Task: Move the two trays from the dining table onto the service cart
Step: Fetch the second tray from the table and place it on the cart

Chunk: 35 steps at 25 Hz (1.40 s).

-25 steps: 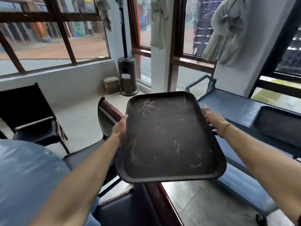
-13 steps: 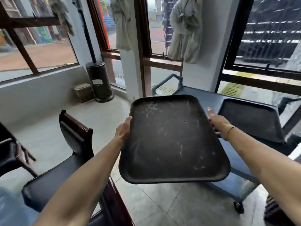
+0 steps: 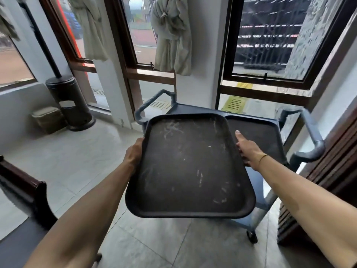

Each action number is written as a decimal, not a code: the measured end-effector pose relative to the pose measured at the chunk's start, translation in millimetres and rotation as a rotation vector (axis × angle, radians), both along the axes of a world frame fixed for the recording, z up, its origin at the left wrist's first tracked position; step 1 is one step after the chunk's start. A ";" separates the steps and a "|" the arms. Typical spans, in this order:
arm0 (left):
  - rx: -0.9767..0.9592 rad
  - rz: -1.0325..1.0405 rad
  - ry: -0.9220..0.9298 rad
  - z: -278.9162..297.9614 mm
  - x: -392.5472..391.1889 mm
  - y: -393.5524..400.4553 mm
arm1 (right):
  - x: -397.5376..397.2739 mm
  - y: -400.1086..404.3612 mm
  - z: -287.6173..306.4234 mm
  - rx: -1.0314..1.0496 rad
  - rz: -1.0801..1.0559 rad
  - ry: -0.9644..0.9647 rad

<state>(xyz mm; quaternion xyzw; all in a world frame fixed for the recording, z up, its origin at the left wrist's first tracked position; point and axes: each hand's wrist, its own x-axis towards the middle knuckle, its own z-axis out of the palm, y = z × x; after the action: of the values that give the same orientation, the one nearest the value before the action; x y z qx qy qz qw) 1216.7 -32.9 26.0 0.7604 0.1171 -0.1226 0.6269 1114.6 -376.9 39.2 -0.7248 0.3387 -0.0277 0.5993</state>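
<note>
Swung round so the cart (image 3: pixel 301 120), one tray (image 3: pixel 262 136) on it, is ahead; left grip (image 3: pixel 134 151) and right grip (image 3: pixel 248 151) clamp the empty second tray (image 3: pixel 189 171).

Between the hands, the dark tray (image 3: pixel 190 167) looks like matt plastic, scuffed with pale scratches. Beyond it, the service cart (image 3: pixel 316 144) is smooth grey-blue plastic; the floor tiles (image 3: pixel 77 161) below have a faint sheen.

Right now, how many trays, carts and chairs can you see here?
Trays: 2, the held tray in both hands and the second tray lying on the cart
Carts: 1, the service cart
Chairs: 1, the dark chair
Total: 4
</note>
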 end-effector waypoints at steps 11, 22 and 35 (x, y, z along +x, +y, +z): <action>0.018 -0.033 -0.021 -0.2 78.2 -30.0 | 62.6 -29.6 -6.0 0.014 -0.021 -0.001; 0.069 -0.192 0.019 0.3 246.6 -34.4 | 221.0 -33.6 -24.7 0.019 -0.060 0.058; 0.223 -0.340 0.161 -32.9 416.0 -55.4 | 362.3 -49.6 -52.0 0.067 -0.128 0.147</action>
<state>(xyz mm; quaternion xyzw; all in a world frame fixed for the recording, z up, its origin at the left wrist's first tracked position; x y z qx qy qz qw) 1632.7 -88.3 -6.9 0.8217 0.0500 -0.2732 0.4977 1477.0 -426.5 -12.8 -0.6813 0.4280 -0.0014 0.5938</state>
